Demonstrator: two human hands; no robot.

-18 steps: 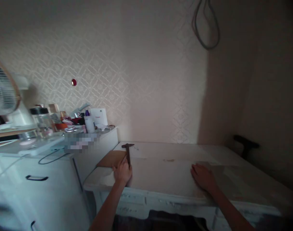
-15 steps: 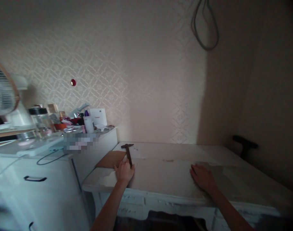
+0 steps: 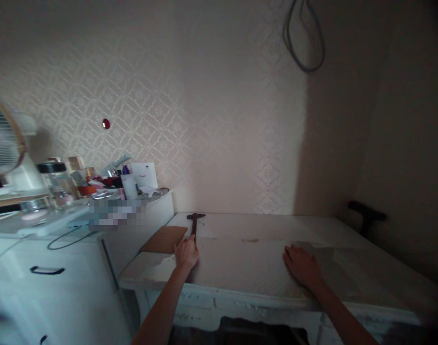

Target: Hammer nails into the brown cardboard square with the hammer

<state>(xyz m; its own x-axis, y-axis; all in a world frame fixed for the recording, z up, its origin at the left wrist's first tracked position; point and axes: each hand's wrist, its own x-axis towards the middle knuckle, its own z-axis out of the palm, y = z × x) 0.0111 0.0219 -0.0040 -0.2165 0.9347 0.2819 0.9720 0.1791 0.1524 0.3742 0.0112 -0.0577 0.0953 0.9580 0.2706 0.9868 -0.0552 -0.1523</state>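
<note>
My left hand (image 3: 186,253) is closed around the handle of a hammer (image 3: 194,225) on the left part of a white desk (image 3: 236,268). The hammer's dark head points toward the wall, and its handle's lower part is hidden under my fingers. Just left of that hand lies a flat brown sheet (image 3: 165,239), and some small thin bits (image 3: 201,221) lie by the hammer head. Farther right, my right hand (image 3: 303,266) rests palm down on the desktop with its fingers stretched out, holding nothing.
A white cabinet (image 3: 50,292) on the left carries a fan (image 3: 3,139), a lidded clear jar (image 3: 55,184), bottles and a white box (image 3: 144,175). A cable loop (image 3: 305,67) hangs on the wall. Something dark and T-shaped (image 3: 366,213) stands beyond the desk's right side.
The hammer has swung more upright, its head shifting slightly right. My left hand has turned with it, and more of the brown sheet shows. My right hand stays flat in place.
</note>
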